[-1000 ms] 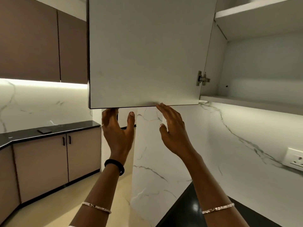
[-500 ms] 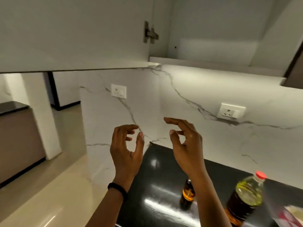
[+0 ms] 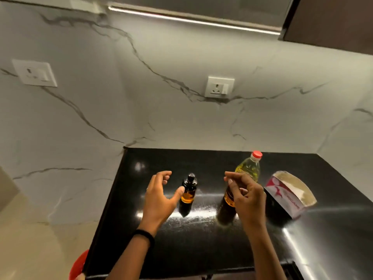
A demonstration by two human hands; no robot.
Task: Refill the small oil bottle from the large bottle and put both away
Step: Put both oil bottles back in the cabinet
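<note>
A small dark oil bottle [image 3: 188,192] with a black cap stands upright on the black counter [image 3: 201,239], part filled with amber oil. To its right stands the large clear oil bottle [image 3: 248,168] with a red cap and yellow oil. My left hand [image 3: 159,199] hovers just left of the small bottle, fingers loosely curved and holding nothing, the thumb close to the bottle's side. My right hand [image 3: 246,197] hangs in front of the large bottle with loosely curled fingers, holding nothing and hiding that bottle's middle.
A red and white packet [image 3: 290,194] lies on the counter right of the large bottle. Marble wall behind carries two sockets [image 3: 220,86] [image 3: 35,73]. A cabinet underside with a light strip [image 3: 191,19] is overhead. A red object [image 3: 77,265] sits on the floor beside the counter's left edge.
The view dropped from the open wall cabinet door to the counter. Both hands came down from the door's lower edge to hover by the two bottles.
</note>
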